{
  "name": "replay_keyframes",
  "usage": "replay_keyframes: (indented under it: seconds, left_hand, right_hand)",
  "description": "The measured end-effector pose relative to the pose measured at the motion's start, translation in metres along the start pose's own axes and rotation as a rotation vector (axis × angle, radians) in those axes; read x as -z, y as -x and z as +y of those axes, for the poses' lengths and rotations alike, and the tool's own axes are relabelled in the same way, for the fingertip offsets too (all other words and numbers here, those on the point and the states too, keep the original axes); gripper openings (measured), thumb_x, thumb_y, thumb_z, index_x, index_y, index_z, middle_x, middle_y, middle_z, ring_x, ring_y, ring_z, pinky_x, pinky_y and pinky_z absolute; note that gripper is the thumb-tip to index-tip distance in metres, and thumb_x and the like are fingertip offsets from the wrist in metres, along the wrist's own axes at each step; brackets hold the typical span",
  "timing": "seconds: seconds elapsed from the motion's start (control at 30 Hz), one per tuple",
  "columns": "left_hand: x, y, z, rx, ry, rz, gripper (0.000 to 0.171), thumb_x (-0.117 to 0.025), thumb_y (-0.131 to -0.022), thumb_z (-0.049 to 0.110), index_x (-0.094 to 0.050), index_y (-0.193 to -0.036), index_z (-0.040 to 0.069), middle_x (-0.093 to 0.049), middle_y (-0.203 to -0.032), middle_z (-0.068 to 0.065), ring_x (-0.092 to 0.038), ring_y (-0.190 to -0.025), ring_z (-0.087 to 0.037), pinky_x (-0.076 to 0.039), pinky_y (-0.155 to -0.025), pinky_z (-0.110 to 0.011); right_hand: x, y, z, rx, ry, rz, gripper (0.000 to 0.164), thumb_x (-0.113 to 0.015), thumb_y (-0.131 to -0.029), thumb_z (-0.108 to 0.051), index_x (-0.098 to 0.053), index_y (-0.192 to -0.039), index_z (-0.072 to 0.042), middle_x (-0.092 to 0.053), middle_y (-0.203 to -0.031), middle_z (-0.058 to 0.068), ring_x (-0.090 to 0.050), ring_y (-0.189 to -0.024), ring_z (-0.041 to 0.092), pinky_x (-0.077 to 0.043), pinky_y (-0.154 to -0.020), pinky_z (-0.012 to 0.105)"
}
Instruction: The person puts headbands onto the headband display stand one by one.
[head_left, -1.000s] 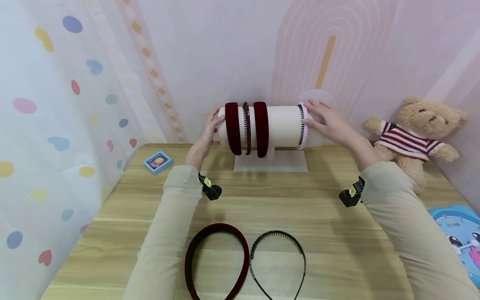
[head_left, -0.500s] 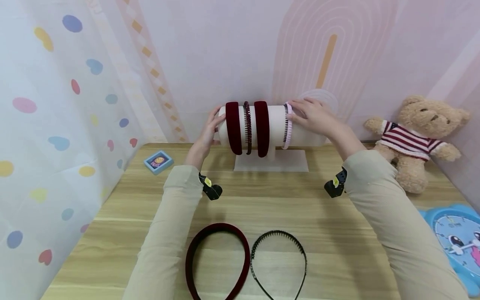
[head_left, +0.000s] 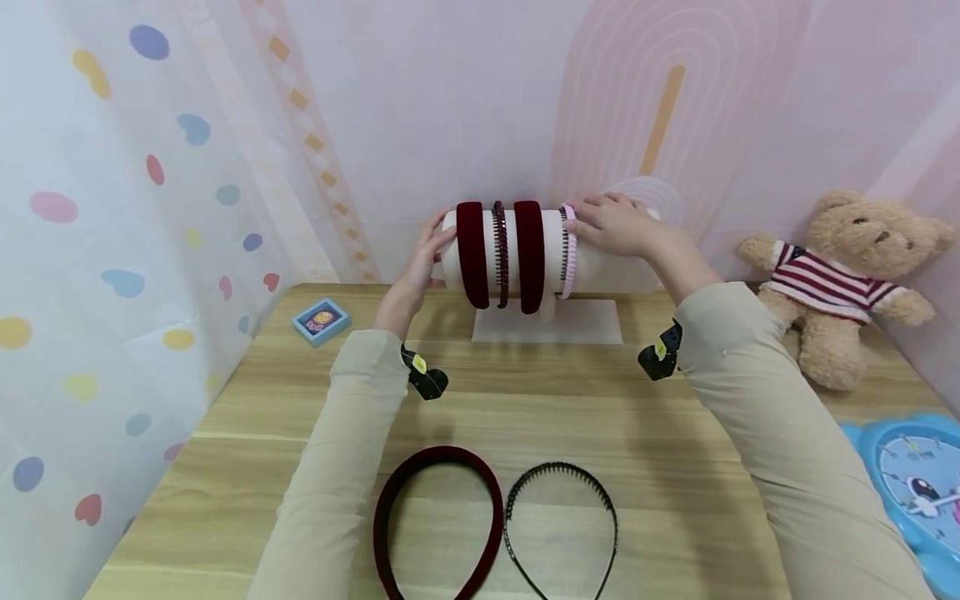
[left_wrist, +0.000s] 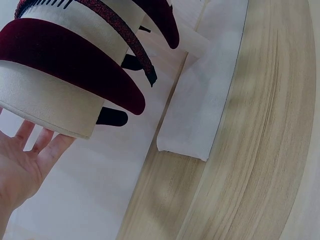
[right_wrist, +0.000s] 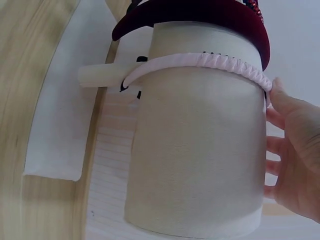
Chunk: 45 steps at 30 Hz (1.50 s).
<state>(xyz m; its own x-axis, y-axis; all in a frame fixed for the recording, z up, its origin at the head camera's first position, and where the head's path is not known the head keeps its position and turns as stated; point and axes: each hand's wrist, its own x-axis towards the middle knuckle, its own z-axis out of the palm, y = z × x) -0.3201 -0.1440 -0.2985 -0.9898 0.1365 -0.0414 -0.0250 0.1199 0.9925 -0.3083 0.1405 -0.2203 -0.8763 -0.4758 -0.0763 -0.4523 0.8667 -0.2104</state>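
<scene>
A cream cylindrical headband stand lies sideways on its post and white base. Round it sit a pink pleated headband, two dark red velvet headbands and, between these, a narrow toothed dark red headband. My right hand pinches the pink headband at its upper back with thumb and index finger; in the right wrist view the other fingers lie along the cylinder. My left hand steadies the stand's left end; in the left wrist view its fingers reach straight behind that end.
Near the table's front lie another dark red velvet headband and a thin black toothed headband. A small blue frame is at the left, a teddy bear and a blue clock at the right. Behind stands a patterned wall.
The pink headband has slid left along the cylinder with my right hand, coming close to the right-hand velvet headband. My left hand stays at the stand's end.
</scene>
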Motion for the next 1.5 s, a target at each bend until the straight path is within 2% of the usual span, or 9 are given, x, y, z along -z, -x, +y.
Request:
replay_keyframes:
  seconds: [0.23,0.5,0.67,0.8,0.9,1.07,1.2,1.33,1.5]
  left_hand:
    - [-0.004,0.012,0.01,0.025,0.007,-0.038,0.056,-0.036,-0.093,0.039,-0.013,-0.144,0.036,-0.017,-0.15,-0.001,-0.027,-0.129,-0.03,-0.033,-0.097,-0.055]
    - [-0.004,0.012,0.012,0.025,0.006,-0.036,0.056,-0.036,-0.093,0.038,-0.014,-0.144,0.035,-0.017,-0.15,-0.002,-0.026,-0.13,-0.031,-0.034,-0.097,-0.055]
    - [-0.002,0.004,0.005,0.023,0.008,-0.024,0.056,-0.036,-0.093,0.039,-0.014,-0.144,0.037,-0.018,-0.149,-0.001,-0.024,-0.13,-0.03,-0.032,-0.098,-0.056]
    - [0.0,-0.003,-0.001,0.016,0.003,-0.011,0.054,-0.037,-0.093,0.042,-0.015,-0.142,0.04,-0.019,-0.149,0.001,-0.024,-0.13,-0.029,-0.032,-0.098,-0.056]
    - [0.001,-0.003,-0.002,0.017,0.002,-0.009,0.054,-0.037,-0.092,0.042,-0.016,-0.142,0.04,-0.018,-0.15,0.001,-0.024,-0.131,-0.03,-0.032,-0.098,-0.057]
    - [0.003,-0.002,0.001,0.02,0.005,-0.01,0.055,-0.036,-0.092,0.042,-0.015,-0.143,0.039,-0.017,-0.15,0.0,-0.023,-0.131,-0.03,-0.032,-0.098,-0.056]
    - [0.005,0.006,0.009,0.022,-0.001,-0.018,0.056,-0.035,-0.093,0.04,-0.013,-0.145,0.036,-0.016,-0.15,-0.001,-0.023,-0.13,-0.03,-0.034,-0.096,-0.053]
    - [0.003,0.015,0.017,0.017,-0.01,-0.029,0.057,-0.034,-0.093,0.038,-0.012,-0.146,0.033,-0.015,-0.151,-0.003,-0.023,-0.131,-0.031,-0.035,-0.096,-0.052]
    - [0.001,0.019,0.02,0.014,-0.005,-0.028,0.057,-0.035,-0.093,0.035,-0.013,-0.146,0.031,-0.016,-0.151,-0.003,-0.023,-0.132,-0.031,-0.031,-0.1,-0.055]
  right_hand:
    - [-0.001,-0.003,-0.001,-0.031,-0.006,-0.05,0.056,-0.023,-0.099,-0.042,-0.014,-0.148,-0.015,-0.012,-0.152,0.019,-0.002,-0.138,0.044,-0.001,-0.108,0.06]
    - [-0.005,0.003,0.004,-0.044,0.018,0.054,0.059,-0.014,-0.099,-0.045,-0.007,-0.148,-0.013,-0.004,-0.153,0.018,0.002,-0.139,0.041,0.004,-0.109,0.057]
    - [-0.013,0.025,0.029,-0.082,-0.114,0.195,0.073,-0.013,-0.096,-0.053,0.004,-0.146,-0.003,0.002,-0.152,0.022,0.006,-0.139,0.041,0.007,-0.11,0.054]
    - [-0.026,0.047,0.054,-0.129,-0.254,0.203,0.086,-0.018,-0.093,-0.059,0.014,-0.142,0.004,0.008,-0.149,0.029,0.006,-0.137,0.046,0.004,-0.11,0.056]
    - [-0.042,0.061,0.071,-0.146,-0.36,0.12,0.091,-0.023,-0.092,-0.059,0.015,-0.139,0.01,0.005,-0.144,0.037,-0.001,-0.133,0.052,-0.004,-0.109,0.058]
    - [-0.073,0.078,0.076,-0.134,-0.402,-0.162,0.082,-0.028,-0.094,-0.054,-0.018,-0.136,0.016,-0.028,-0.135,0.04,-0.03,-0.124,0.052,-0.028,-0.101,0.058]
    - [-0.098,0.076,0.058,-0.081,-0.348,-0.325,0.076,-0.031,-0.094,-0.055,-0.037,-0.13,0.011,-0.045,-0.128,0.032,-0.043,-0.119,0.046,-0.037,-0.097,0.052]
    - [-0.117,0.07,0.029,-0.012,-0.309,-0.394,0.07,-0.035,-0.091,-0.058,-0.048,-0.124,0.003,-0.054,-0.121,0.022,-0.05,-0.114,0.037,-0.04,-0.095,0.048]
    - [-0.138,0.068,-0.008,0.103,-0.309,-0.477,0.045,-0.051,-0.089,-0.046,-0.055,-0.108,-0.005,-0.06,-0.11,0.013,-0.056,-0.103,0.026,-0.045,-0.09,0.041]
